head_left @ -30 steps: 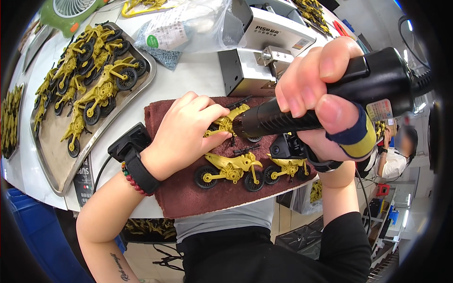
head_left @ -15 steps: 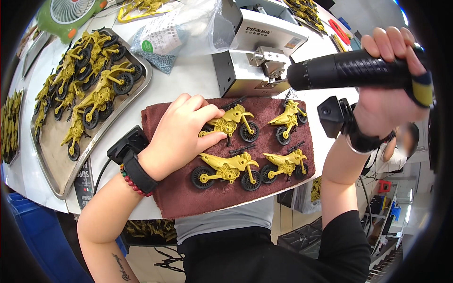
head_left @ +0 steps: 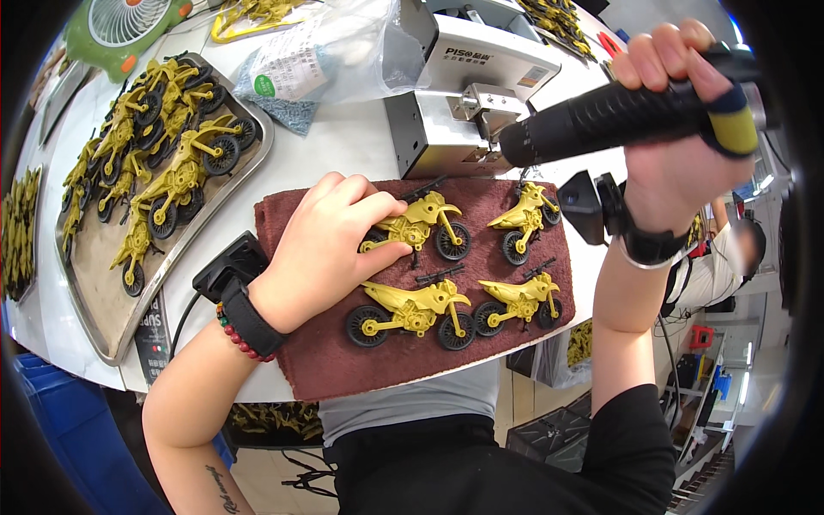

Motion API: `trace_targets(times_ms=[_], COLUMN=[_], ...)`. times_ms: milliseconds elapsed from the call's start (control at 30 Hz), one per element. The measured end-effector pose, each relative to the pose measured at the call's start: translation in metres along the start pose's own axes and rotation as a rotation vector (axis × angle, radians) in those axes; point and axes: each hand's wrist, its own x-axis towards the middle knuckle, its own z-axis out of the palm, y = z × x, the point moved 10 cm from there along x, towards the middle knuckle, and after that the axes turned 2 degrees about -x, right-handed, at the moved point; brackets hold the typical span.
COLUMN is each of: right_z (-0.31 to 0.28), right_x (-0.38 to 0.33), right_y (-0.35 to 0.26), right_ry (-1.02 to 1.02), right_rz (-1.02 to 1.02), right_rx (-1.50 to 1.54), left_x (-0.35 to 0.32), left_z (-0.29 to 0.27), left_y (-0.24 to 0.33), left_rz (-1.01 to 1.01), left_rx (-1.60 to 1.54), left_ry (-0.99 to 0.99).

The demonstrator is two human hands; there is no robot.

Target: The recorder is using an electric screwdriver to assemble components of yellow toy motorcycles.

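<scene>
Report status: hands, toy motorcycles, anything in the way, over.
Left hand holding upper-left toy motorcycle. Right hand gripping black handheld tool, apart from it. Three other motorcycles on brown cloth. Tool tip overlaps silver machine in view; contact unclear.

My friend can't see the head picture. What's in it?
A person's left hand holds a yellow toy motorbike with black wheels on a brownish red cloth, near three others. The right hand grips a black cylindrical tool. More motorbikes lie in a silver metal tray.

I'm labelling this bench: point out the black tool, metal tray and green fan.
Black tool (head_left: 590, 123): head view, ribbed barrel.
Metal tray (head_left: 96, 273): head view, bare bottom.
Green fan (head_left: 129, 21): head view, round grille.
</scene>
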Motion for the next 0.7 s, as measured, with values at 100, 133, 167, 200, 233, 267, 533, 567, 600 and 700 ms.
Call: trace_targets(times_ms=[100,133,167,200,233,267,533,567,600,700], right_z=[0.003,0.011,0.014,0.016,0.02,0.02,0.046,0.048,0.05,0.048], right_x=[-0.009,-0.014,-0.018,-0.021,-0.022,-0.022,-0.024,-0.026,-0.027,-0.026], right_y=[0.006,0.015,0.02,0.026,0.032,0.035,0.063,0.061,0.056,0.06], right_ry=[-0.059,-0.06,-0.034,-0.009,-0.025,-0.025,-0.053,-0.065,-0.078,-0.094], right_rz=[0.077,0.098,0.101,0.105,0.107,0.107,0.179,0.095,0.01,0.112], right_rx=[0.002,0.018,0.013,0.007,0.03,0.029,0.131,0.085,0.04,-0.068], left_x=[0.0,-0.001,-0.002,-0.002,-0.002,-0.001,0.0,0.0,0.001,0.001], left_z=[0.001,0.001,0.0,0.0,0.0,0.0,0.0,0.0,-0.001,0.0], left_y=[0.0,-0.001,-0.001,-0.001,-0.002,-0.001,0.001,0.001,0.002,0.003], left_rz=[0.002,-0.003,-0.003,-0.007,-0.011,-0.01,0.012,0.014,0.013,0.018], left_rx=[0.003,0.008,0.008,0.012,0.016,0.015,0.01,0.01,0.005,0.002], left_ry=[0.002,0.003,0.003,-0.001,-0.005,-0.005,0.01,0.01,0.011,0.008])
